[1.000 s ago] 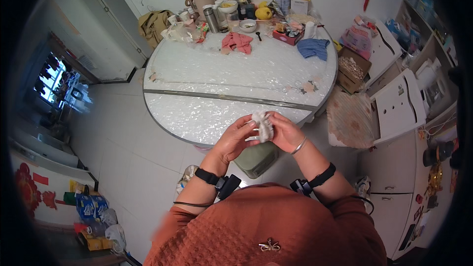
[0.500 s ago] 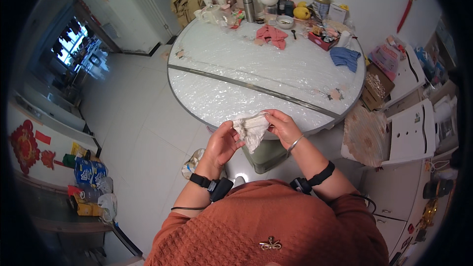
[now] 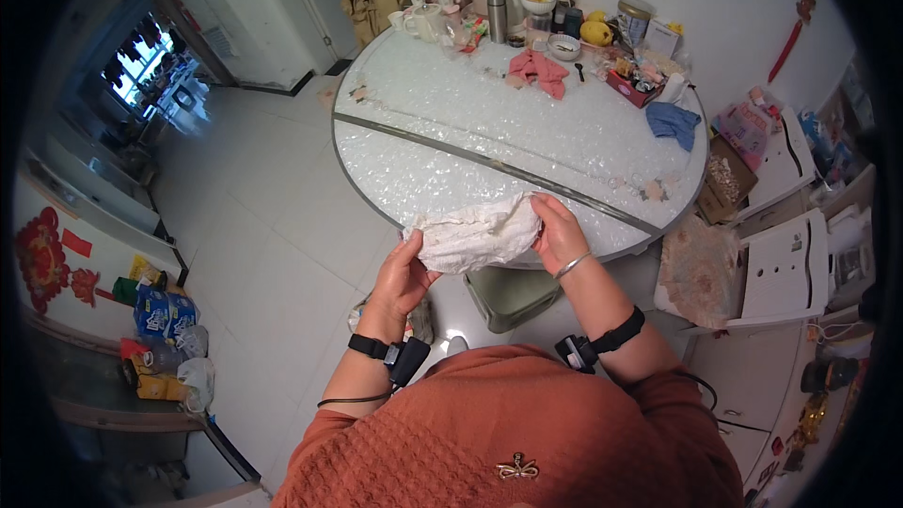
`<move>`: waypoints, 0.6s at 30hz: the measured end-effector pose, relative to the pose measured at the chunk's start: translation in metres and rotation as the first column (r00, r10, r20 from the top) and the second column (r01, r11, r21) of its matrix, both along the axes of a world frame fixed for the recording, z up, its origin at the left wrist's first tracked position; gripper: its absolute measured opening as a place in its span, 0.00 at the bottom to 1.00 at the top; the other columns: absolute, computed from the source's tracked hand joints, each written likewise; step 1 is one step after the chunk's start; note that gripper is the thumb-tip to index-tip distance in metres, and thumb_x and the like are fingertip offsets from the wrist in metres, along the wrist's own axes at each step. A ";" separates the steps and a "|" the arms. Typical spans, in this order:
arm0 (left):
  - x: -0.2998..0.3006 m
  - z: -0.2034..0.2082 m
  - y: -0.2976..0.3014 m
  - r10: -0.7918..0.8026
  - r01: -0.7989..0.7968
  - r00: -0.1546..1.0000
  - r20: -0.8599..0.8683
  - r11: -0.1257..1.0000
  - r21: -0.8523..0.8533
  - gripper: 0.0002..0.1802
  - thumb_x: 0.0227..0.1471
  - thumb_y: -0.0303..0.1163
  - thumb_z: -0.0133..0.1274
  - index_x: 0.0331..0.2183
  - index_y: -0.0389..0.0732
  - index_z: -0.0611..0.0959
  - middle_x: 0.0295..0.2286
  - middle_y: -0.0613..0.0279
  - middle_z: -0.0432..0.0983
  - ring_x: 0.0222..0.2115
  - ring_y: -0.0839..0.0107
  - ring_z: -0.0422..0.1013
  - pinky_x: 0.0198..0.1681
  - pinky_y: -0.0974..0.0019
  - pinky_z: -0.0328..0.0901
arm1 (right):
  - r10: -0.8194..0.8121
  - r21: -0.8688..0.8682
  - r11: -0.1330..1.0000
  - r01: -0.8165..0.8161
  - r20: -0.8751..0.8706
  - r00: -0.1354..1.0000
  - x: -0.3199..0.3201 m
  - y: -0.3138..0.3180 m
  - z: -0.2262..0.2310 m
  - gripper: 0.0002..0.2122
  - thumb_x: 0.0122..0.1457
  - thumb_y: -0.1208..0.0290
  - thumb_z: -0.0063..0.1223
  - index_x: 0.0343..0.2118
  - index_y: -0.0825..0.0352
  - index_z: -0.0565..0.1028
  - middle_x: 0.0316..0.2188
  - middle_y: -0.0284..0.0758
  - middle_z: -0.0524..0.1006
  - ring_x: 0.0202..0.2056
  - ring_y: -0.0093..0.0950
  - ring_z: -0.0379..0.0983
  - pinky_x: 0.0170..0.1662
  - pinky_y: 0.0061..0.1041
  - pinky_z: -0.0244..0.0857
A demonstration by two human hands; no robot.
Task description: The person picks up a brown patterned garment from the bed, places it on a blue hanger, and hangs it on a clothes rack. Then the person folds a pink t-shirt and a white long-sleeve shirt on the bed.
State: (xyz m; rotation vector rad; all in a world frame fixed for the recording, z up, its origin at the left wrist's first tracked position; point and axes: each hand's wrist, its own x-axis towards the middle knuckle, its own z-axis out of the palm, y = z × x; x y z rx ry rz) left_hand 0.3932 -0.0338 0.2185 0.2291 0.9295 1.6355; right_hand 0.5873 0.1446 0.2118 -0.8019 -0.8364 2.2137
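Gripping left end of white cloth [image 3: 475, 237] in left hand [image 3: 400, 275], with thumb over near face; gripping other end in right hand [image 3: 560, 233]. Spread wide and wrinkled in air between both, overlapping near edge of table [image 3: 376, 165] in view, with stool [image 3: 508, 303] lower down. Likely light, soft, limp; hardly slippery or fragile, but apt to sag if held at one point. Best pinched at opposite ends or corners. Noted across table: pink cloth [image 3: 536, 73], bowl [image 3: 564, 47], blue cloth [image 3: 673, 124].
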 end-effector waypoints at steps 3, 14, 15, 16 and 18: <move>-0.007 0.013 0.000 -0.060 0.046 0.993 0.104 0.990 0.131 0.21 0.61 0.42 0.46 0.50 0.40 0.72 0.48 0.56 0.73 0.47 0.60 0.72 0.47 0.56 0.70 | 0.013 -0.065 0.998 -0.016 -0.039 0.999 -0.004 -0.002 0.005 0.10 0.64 0.68 0.46 0.45 0.66 0.72 0.42 0.33 0.76 0.44 0.27 0.73 0.49 0.29 0.68; -0.020 -0.025 0.006 -0.324 0.225 0.932 0.163 0.868 0.442 0.18 0.62 0.36 0.43 0.49 0.38 0.74 0.49 0.53 0.72 0.49 0.58 0.70 0.51 0.51 0.66 | 0.123 -0.337 0.929 -0.155 -0.112 0.986 -0.027 -0.033 0.004 0.23 0.61 0.52 0.50 0.51 0.66 0.67 0.51 0.36 0.71 0.53 0.33 0.66 0.58 0.36 0.58; -0.022 -0.027 0.002 -0.238 0.204 0.965 0.108 0.944 0.258 0.16 0.61 0.34 0.44 0.47 0.38 0.76 0.49 0.53 0.72 0.50 0.59 0.69 0.53 0.50 0.64 | 0.114 -0.230 0.963 -0.140 -0.123 0.986 -0.029 -0.033 0.004 0.16 0.62 0.57 0.50 0.46 0.64 0.69 0.47 0.36 0.73 0.50 0.31 0.68 0.55 0.34 0.60; -0.023 -0.028 -0.002 -0.231 0.178 0.962 0.148 0.935 0.307 0.18 0.61 0.38 0.43 0.48 0.38 0.76 0.49 0.53 0.72 0.51 0.58 0.68 0.54 0.49 0.63 | 0.087 -0.195 0.975 -0.111 -0.126 0.988 -0.032 -0.032 0.005 0.17 0.62 0.59 0.50 0.48 0.66 0.68 0.48 0.36 0.72 0.50 0.31 0.68 0.55 0.33 0.60; -0.028 -0.023 -0.010 -0.213 0.139 0.964 0.157 0.911 0.388 0.24 0.62 0.45 0.43 0.49 0.36 0.75 0.51 0.52 0.71 0.53 0.57 0.67 0.57 0.48 0.60 | 0.054 -0.144 0.987 -0.072 -0.129 0.990 -0.035 -0.022 0.015 0.19 0.63 0.64 0.49 0.52 0.69 0.66 0.50 0.38 0.71 0.51 0.31 0.69 0.55 0.32 0.61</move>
